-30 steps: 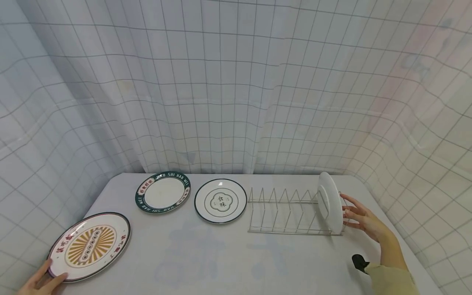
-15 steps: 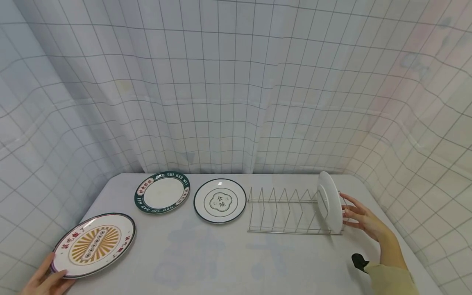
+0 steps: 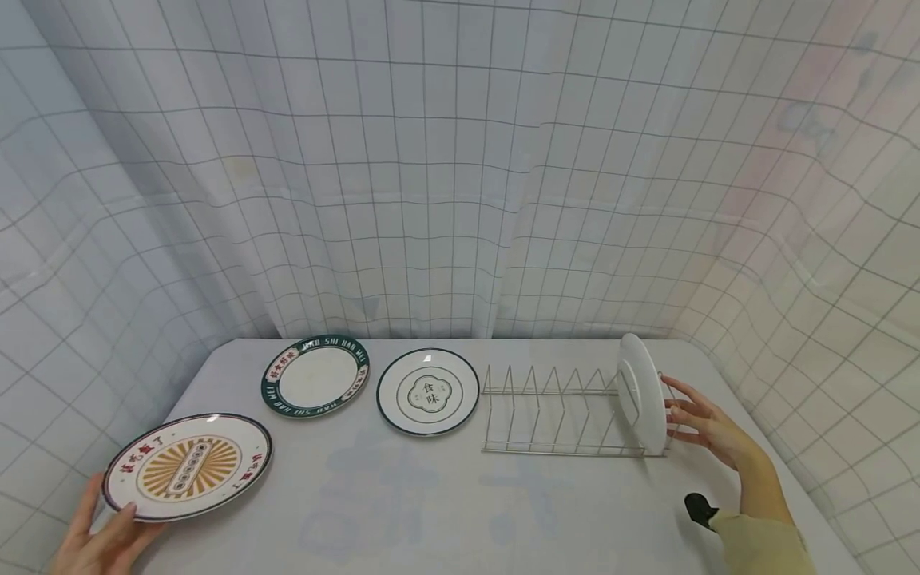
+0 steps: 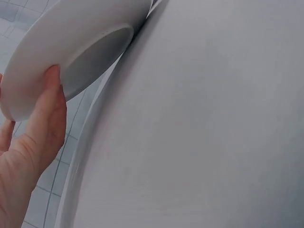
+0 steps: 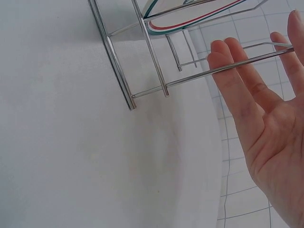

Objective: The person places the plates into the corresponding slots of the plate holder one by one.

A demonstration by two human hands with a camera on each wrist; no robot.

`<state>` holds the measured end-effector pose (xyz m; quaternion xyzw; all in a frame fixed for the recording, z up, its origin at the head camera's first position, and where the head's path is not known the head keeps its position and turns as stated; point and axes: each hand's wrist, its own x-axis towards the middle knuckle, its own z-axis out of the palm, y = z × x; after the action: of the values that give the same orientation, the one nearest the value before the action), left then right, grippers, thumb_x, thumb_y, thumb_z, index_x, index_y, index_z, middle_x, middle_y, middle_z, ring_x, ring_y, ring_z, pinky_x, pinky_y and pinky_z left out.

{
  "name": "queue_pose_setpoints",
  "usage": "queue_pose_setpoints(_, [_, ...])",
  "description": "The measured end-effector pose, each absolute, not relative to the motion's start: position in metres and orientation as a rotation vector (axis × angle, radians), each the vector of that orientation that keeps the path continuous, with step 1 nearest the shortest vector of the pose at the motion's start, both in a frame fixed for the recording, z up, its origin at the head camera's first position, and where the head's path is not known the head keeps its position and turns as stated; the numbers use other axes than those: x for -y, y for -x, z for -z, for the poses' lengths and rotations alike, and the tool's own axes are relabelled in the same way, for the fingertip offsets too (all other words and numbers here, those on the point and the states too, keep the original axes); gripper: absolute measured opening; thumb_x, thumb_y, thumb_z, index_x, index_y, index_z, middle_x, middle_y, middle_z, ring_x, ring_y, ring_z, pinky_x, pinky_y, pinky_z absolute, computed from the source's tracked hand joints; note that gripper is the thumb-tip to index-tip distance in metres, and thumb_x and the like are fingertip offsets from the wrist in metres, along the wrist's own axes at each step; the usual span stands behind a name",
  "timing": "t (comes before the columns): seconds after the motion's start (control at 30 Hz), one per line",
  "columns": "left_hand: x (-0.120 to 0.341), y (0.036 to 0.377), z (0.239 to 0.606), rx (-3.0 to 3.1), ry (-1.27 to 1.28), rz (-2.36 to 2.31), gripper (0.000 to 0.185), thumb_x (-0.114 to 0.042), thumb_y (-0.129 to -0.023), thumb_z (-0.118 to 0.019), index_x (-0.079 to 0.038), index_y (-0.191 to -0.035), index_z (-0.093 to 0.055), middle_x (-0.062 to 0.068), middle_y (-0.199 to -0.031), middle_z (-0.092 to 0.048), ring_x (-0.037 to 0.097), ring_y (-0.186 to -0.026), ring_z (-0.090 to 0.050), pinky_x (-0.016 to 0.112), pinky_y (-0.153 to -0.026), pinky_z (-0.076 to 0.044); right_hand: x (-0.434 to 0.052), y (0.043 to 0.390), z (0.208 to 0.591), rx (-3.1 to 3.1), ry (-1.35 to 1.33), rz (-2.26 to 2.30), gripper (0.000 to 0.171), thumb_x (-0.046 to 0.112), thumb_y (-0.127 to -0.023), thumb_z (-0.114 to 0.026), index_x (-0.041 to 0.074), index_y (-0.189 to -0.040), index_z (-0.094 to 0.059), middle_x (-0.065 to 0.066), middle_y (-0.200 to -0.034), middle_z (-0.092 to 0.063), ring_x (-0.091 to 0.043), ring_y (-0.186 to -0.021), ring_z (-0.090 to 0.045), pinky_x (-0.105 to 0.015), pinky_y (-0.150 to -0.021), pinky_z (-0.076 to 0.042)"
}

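At the front left, my left hand (image 3: 104, 539) grips the near-left rim of a large white plate (image 3: 190, 467) with a yellow sunburst and red lettering. That plate's pale underside (image 4: 90, 52) shows in the left wrist view, with fingers against it. It is tilted and lifted at my side; I cannot tell whether its far rim touches the table. On the right, my right hand (image 3: 711, 431) pinches the end wire of a metal dish rack (image 3: 553, 453). A white plate (image 3: 644, 395) stands upright near that end, underside facing left. Its red and green rim (image 5: 199, 21) shows in the right wrist view.
A green-rimmed plate (image 3: 316, 377) and a smaller white plate (image 3: 427, 393) with a dark edge line lie flat at the back, left of the rack. Checked curtains (image 3: 431, 200) enclose the white table (image 3: 431, 511) at the back and sides.
My left hand has moved the sunburst plate slightly right and raised its near side, so it looks flatter from above. The right hand and the rack have stayed in place.
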<state>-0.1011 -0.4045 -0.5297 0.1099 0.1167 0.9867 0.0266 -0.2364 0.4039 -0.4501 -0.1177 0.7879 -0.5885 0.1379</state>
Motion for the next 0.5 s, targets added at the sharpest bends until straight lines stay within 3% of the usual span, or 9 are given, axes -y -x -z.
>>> queue_pose_setpoints(0.17, [0.384, 0.111, 0.515, -0.614, -0.221, -3.250, 0.071, 0.018, -0.092, -0.025, -0.035, -0.134, -0.045, -0.009, -0.113, -0.054, 0.031, -0.096, -0.062, 0.051, -0.077, -0.052, -0.404, 0.237, 0.451, -2.264, 0.369, 1.715, 0.057, 0.012, -0.099, -0.038, 0.020, -0.148, -0.010, 0.020, -0.117, -0.048, -0.005, -0.101, -0.056, -0.025, -0.084, -0.051])
queue_pose_setpoints(0.33, [0.357, 0.127, 0.489, -0.794, -0.415, -3.269, 0.073, 0.024, -0.087, -0.024, -0.025, -0.140, -0.035, 0.005, -0.118, -0.056, 0.029, -0.103, -0.059, 0.048, -0.076, -0.053, -0.404, 0.236, 0.451, -2.271, 0.376, 1.710, 0.057, 0.013, -0.099, -0.038, 0.020, -0.148, -0.010, 0.020, -0.118, -0.048, -0.005, -0.101, -0.056, -0.025, -0.084, -0.051])
queue_pose_setpoints(0.5, [0.320, 0.149, 0.456, -0.788, -0.598, -3.252, 0.069, 0.028, -0.085, -0.024, -0.013, -0.139, -0.035, 0.019, -0.117, -0.057, 0.033, -0.101, -0.060, 0.049, -0.076, -0.053, -0.404, 0.236, 0.451, -2.284, 0.354, 1.709, 0.057, 0.014, -0.099, -0.039, 0.019, -0.148, -0.010, 0.020, -0.117, -0.048, -0.005, -0.100, -0.056, -0.025, -0.084, -0.051])
